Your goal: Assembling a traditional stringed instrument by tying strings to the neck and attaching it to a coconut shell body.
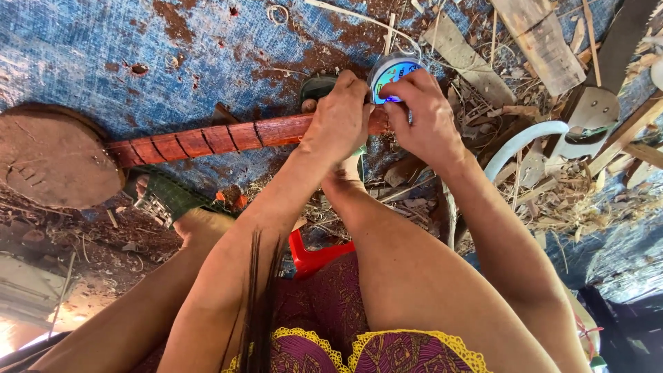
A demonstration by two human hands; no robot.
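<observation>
L hand clamps down on reddish wooden neck, fingers curled round it. R hand pinches small round spool w/ fingertips, right beside L. Neck runs off left of L hand to round body. Wood scraps lie past R.

Worn blue tarp on floor w/ rust-brown patches; wood offcuts & shavings beyond fingers; bright daylight.
</observation>
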